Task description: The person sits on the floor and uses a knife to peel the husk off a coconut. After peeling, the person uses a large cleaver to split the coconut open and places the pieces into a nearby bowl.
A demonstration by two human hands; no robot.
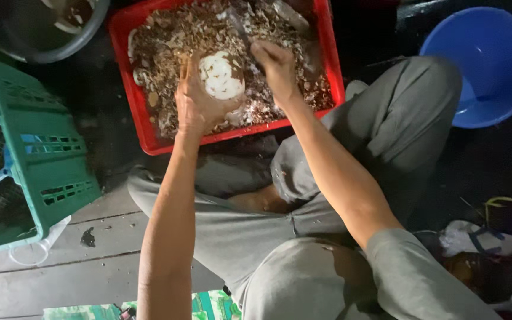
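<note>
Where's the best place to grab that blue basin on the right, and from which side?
Grip the blue basin by its rim, coming from its near-left edge beside the knee. It sits upright and open, so the thin rim gives fingers a lip; the smooth rounded wall offers no hold.

You are wearing loose grey trousers (303, 261) and a grey short sleeve (410, 272); your left hand (200, 106) and right hand (277, 65) are going bare, ungloved.

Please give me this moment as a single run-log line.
left hand: holds white peeled coconut | right hand: grips tool, scraping it | below: red tray of brown shavings | nearby: green crate, blue basin
</note>
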